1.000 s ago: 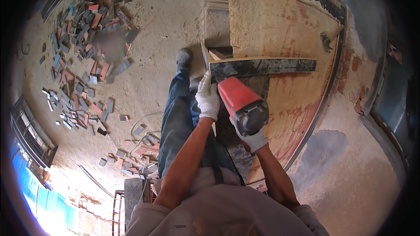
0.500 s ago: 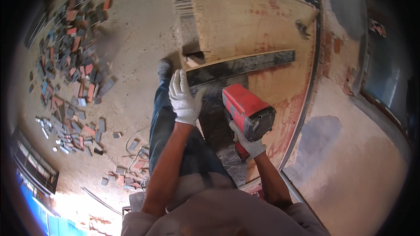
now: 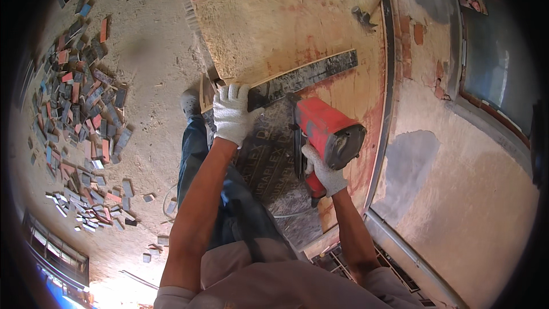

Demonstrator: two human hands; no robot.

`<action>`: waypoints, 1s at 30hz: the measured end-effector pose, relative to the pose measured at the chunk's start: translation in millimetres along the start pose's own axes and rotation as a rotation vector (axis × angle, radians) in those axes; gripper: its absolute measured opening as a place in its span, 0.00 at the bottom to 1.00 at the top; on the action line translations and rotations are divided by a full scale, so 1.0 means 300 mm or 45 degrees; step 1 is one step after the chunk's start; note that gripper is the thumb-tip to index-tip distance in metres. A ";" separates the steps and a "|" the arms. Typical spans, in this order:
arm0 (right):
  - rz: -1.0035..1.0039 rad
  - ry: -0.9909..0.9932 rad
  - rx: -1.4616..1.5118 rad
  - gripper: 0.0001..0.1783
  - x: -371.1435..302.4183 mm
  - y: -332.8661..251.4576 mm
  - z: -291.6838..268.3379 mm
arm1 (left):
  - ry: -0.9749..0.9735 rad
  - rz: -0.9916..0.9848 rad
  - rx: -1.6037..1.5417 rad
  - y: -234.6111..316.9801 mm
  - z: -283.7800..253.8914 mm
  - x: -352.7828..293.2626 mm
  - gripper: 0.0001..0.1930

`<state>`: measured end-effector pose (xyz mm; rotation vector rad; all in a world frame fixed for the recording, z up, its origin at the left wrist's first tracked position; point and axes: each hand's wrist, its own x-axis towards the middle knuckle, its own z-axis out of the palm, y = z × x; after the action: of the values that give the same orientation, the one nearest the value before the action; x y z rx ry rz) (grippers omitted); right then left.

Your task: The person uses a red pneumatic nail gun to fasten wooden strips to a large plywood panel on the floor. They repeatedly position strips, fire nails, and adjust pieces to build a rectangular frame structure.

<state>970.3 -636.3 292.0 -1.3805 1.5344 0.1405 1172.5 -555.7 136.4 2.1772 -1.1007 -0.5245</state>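
Note:
My left hand [image 3: 231, 115], in a pale knit glove, grips the left end of a long dark-faced plywood strip [image 3: 309, 74]. Its fingers reach over the far edge, with the thumb on the near side. The strip lies slanted across a large wooden panel [image 3: 286, 17]. In my gloved right hand [image 3: 323, 174] is a red nail gun [image 3: 326, 123], held by its handle. The gun's front end is close to the strip's near edge; whether they touch I cannot tell. Under the gun and my left hand lies a dark, dusty plywood sheet [image 3: 263, 157].
A hammer [image 3: 366, 16] rests at the panel's far right. Many small wood offcuts [image 3: 86, 103] are scattered over the dusty floor [image 3: 151, 80] to the left. A patched wall [image 3: 457, 183] with a window [image 3: 494, 80] runs along the right. A thin hose [image 3: 291, 215] passes below the gun.
The whole view has shifted, with the panel now farther left. My left fingers have settled over the strip's end. The nail gun has come nearer to the strip's near edge.

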 end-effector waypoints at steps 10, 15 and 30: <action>0.149 -0.086 0.140 0.11 0.120 -0.076 0.022 | 0.021 0.031 -0.014 -0.010 -0.003 0.008 0.36; 0.210 -0.159 0.220 0.18 0.157 -0.045 0.008 | -0.032 -0.002 -0.007 0.002 -0.014 0.015 0.34; 0.230 -0.135 0.296 0.14 0.069 -0.084 -0.025 | -0.069 -0.013 -0.016 -0.005 -0.023 0.013 0.35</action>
<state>989.5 -663.7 293.6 -1.0367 1.5329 0.1392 1179.7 -555.8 139.9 2.1706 -1.1121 -0.5964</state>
